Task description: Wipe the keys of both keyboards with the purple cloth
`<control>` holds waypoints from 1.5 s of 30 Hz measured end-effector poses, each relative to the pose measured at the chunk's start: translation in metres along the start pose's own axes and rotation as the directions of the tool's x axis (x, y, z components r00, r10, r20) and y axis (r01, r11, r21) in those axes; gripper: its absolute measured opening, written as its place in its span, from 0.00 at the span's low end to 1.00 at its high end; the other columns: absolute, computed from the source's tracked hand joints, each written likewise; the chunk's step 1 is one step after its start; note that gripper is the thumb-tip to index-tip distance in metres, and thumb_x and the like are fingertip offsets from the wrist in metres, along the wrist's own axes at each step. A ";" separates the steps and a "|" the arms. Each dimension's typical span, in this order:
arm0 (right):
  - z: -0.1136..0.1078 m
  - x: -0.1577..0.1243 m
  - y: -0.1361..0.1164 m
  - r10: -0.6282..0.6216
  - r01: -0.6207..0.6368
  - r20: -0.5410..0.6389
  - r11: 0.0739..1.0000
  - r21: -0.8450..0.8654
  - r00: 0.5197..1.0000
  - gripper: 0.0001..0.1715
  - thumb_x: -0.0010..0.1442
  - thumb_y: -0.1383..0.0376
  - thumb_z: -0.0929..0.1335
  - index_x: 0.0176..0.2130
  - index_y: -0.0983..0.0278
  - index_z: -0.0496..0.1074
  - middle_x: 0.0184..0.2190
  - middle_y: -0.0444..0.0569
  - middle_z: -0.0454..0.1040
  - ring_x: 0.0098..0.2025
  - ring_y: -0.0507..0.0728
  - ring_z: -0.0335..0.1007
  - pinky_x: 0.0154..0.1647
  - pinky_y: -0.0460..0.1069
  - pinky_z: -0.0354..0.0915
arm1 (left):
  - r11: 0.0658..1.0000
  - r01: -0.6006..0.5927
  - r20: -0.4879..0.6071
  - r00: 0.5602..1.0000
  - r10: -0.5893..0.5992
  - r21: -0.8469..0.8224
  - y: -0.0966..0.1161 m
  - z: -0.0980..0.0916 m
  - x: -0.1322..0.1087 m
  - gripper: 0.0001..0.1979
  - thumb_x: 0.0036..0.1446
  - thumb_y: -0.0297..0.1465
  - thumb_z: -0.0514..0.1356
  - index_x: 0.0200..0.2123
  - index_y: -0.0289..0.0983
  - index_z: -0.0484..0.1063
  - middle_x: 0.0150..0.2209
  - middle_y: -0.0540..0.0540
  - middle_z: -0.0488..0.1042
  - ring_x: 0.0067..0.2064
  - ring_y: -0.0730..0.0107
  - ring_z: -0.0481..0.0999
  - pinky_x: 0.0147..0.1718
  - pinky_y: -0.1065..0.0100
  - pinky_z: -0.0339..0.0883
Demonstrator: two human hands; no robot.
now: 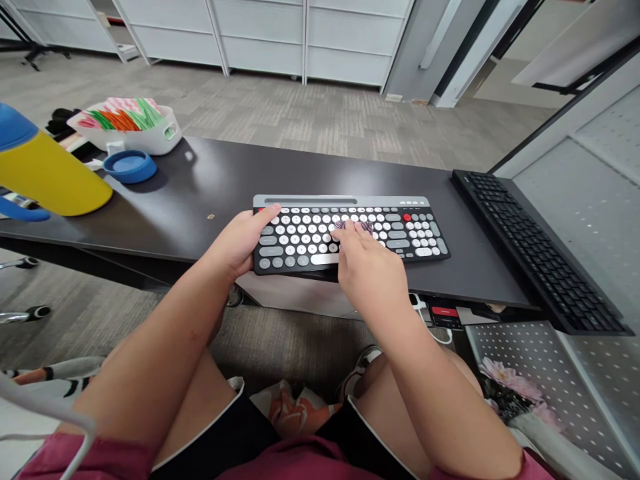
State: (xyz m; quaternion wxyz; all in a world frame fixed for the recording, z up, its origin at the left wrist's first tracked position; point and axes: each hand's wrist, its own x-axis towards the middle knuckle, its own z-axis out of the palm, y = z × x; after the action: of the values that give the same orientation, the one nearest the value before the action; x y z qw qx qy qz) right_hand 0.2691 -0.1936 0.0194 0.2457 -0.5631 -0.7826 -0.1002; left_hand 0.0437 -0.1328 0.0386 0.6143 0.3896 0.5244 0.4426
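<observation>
A grey and black keyboard [320, 230] with round white, grey and red keys lies at the front edge of the dark desk. My left hand [243, 241] grips its left end, the thumb on top near the upper left corner and the fingers under the edge. Over the middle keys, my right hand [367, 261] presses a small striped, purplish cloth [361, 227] against them, fingers held together. Most of the cloth is hidden beneath those fingers.
A second, black keyboard [545, 253] leans along the right partition. On the left are a yellow and blue bottle [50, 167], a blue lid [130, 167] and a white basket [145, 139] of colourful sticks. A phone [445, 317] with a cable sits below the desk's front edge.
</observation>
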 end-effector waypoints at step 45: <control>0.000 0.002 -0.001 -0.014 0.015 0.003 1.000 -0.026 1.000 0.19 0.70 0.75 0.64 0.56 0.68 0.77 0.63 0.63 0.76 0.64 0.68 0.75 0.58 0.61 0.77 | 1.000 -0.005 0.011 1.000 0.005 -0.015 -0.001 -0.001 0.001 0.18 0.63 0.43 0.67 0.44 0.34 0.80 0.46 0.35 0.85 0.44 0.52 0.87 0.42 0.58 0.84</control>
State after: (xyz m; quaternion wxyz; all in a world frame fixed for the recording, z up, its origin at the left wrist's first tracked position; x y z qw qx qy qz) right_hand 0.2673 -0.1927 0.0201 0.2365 -0.5607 -0.7857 -0.1114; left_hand 0.0433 -0.1317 0.0372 0.6190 0.3886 0.5166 0.4461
